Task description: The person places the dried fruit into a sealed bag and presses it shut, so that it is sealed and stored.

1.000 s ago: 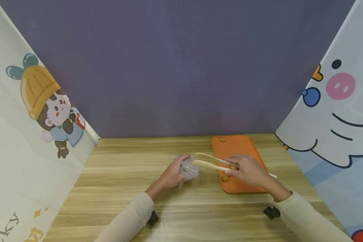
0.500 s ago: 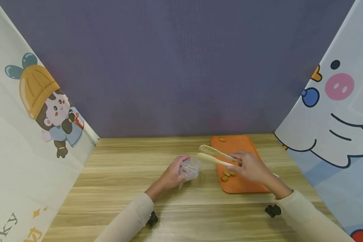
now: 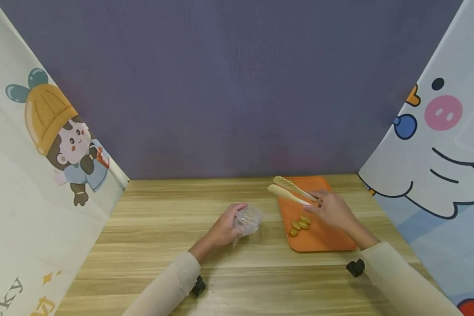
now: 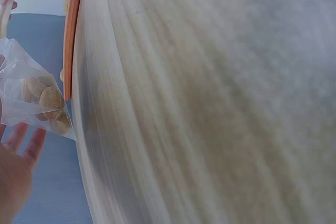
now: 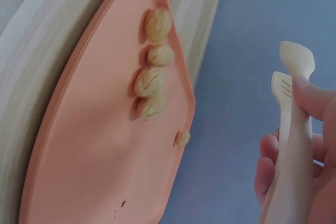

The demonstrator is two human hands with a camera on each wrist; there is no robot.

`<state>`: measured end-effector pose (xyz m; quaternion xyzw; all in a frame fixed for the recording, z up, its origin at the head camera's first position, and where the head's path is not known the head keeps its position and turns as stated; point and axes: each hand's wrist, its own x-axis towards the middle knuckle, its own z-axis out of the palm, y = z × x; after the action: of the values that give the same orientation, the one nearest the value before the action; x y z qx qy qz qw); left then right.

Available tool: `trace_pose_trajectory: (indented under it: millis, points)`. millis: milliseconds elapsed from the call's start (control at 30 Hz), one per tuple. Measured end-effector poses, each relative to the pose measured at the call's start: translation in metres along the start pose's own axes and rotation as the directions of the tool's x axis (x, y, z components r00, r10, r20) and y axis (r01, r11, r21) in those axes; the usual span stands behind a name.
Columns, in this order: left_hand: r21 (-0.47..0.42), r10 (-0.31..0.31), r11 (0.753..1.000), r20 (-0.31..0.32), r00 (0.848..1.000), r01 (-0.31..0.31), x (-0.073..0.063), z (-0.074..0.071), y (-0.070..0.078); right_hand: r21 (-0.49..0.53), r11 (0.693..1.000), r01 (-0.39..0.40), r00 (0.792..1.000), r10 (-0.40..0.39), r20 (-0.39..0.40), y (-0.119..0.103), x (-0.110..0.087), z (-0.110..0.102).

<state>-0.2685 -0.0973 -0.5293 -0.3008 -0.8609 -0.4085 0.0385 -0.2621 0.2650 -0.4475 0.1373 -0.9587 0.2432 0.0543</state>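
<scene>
My left hand [image 3: 224, 226] holds a clear plastic bag [image 3: 249, 220] by its side, left of the tray. Inside the bag, several walnuts [image 4: 51, 99] show in the left wrist view. My right hand [image 3: 332, 210] grips a pair of cream-coloured tongs [image 3: 294, 193] above the orange tray [image 3: 324, 241]. The tongs' tips stand apart with nothing between them, over the tray's far left corner. Several walnuts [image 5: 149, 82] lie in a row on the tray near its left side. One more walnut [image 5: 182, 138] sits by the far edge in the right wrist view.
The wood-grain table [image 3: 162, 245] reaches back to a dark grey-blue panel [image 3: 237, 109]. Printed cartoon walls stand left and right. Small dark crumbs [image 5: 124, 203] lie on the tray.
My right hand has carried the tongs rightward and away from me, from the bag's mouth to above the far left of the tray. The left hand and bag stay nearly still.
</scene>
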Motion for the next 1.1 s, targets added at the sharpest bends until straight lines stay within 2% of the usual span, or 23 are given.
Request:
trace_pose_trajectory:
  millis: [333,567,800,1100]
  points:
    - [0.007,-0.003,1.000,-0.003,1.000,0.003,0.001,-0.002,-0.001,-0.076,0.997,-0.020,1.000,0.020,0.002,0.019,0.016,0.007]
    - [0.015,-0.001,1.000,-0.001,1.000,0.001,0.002,-0.004,-0.001,-0.082,0.995,-0.060,0.998,0.062,0.025,0.036,0.025,0.012]
    - [0.016,-0.007,1.000,-0.011,1.000,0.007,0.002,-0.003,-0.001,-0.093,0.989,-0.118,0.991,0.124,0.057,0.049,0.028,0.014]
    - [0.019,0.025,1.000,-0.016,1.000,-0.025,0.002,-0.002,-0.004,-0.107,0.984,-0.139,0.988,0.146,0.058,0.059,0.031,0.015]
